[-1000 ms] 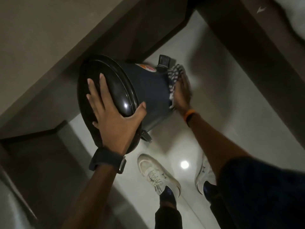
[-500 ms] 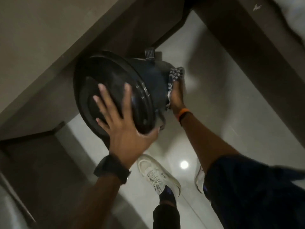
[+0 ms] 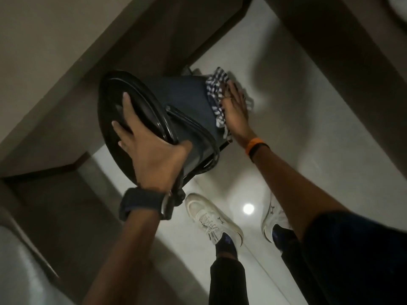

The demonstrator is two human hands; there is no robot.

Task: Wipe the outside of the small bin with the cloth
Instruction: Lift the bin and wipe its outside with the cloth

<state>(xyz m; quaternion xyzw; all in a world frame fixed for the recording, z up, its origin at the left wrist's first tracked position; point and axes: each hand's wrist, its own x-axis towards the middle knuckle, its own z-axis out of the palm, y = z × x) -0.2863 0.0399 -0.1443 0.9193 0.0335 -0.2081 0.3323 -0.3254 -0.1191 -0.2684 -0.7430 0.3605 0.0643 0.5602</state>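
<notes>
The small dark bin is held up off the floor, tipped on its side with its black lid facing me. My left hand grips the lid's rim, fingers spread over the lid and thumb on the bin's side. A thin wire handle hangs along the bin's near side. My right hand lies flat on a black-and-white checked cloth, pressing it against the bin's far bottom end. The bin's base is hidden behind the cloth and hand.
Glossy pale floor tiles lie below, with a light's reflection between my two white shoes. Brown walls or cabinet faces close in at left and at upper right. A pale rounded fixture sits at the lower left.
The bin has been turned in my hands, so the wire handle now faces me and the pedal has gone out of sight. My left hand shifted to the lid's rim; the cloth stays at the base.
</notes>
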